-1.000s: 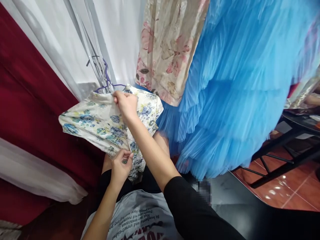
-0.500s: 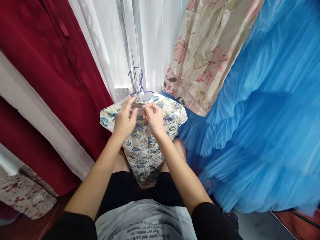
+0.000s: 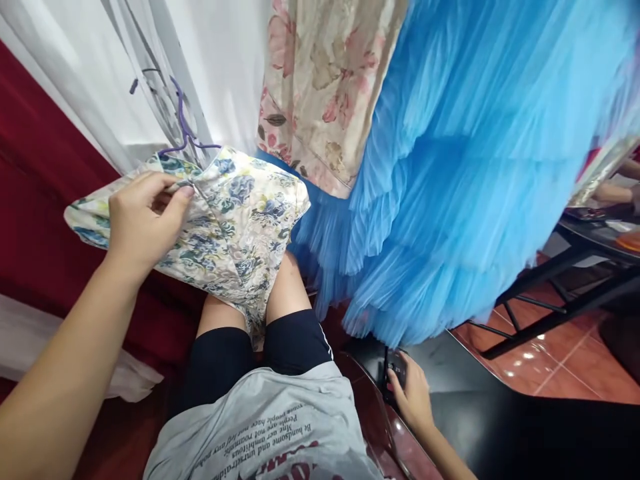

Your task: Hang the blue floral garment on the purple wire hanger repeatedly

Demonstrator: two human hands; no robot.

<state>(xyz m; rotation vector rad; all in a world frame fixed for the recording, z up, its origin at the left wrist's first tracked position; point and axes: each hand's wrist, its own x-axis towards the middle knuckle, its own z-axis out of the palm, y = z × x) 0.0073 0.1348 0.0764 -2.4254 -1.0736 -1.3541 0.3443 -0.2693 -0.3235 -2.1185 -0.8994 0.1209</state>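
My left hand [image 3: 147,217] pinches the neckline edge of a white dress with blue and yellow flowers [image 3: 240,200]. The dress is on a purple hanger [image 3: 184,130], its lower end narrowing between my knees. Down at the right, my right hand [image 3: 414,393] has thumb and fingers around a small black device with pale markings [image 3: 397,367], resting on a glossy black surface [image 3: 450,373]. What kind of device it is cannot be made out.
White curtains [image 3: 225,67] and dark red cloth [image 3: 50,167] hang at left. A pink-flowered beige garment [image 3: 330,87] and a ruffled blue tulle gown [image 3: 450,187] hang at right. Beyond stands a black-framed table [image 3: 545,293]; another person's arm [image 3: 613,192] shows there.
My right hand has left the dress's neckline and moved down right to the black device. My left hand now pinches the neckline. The view has turned right.
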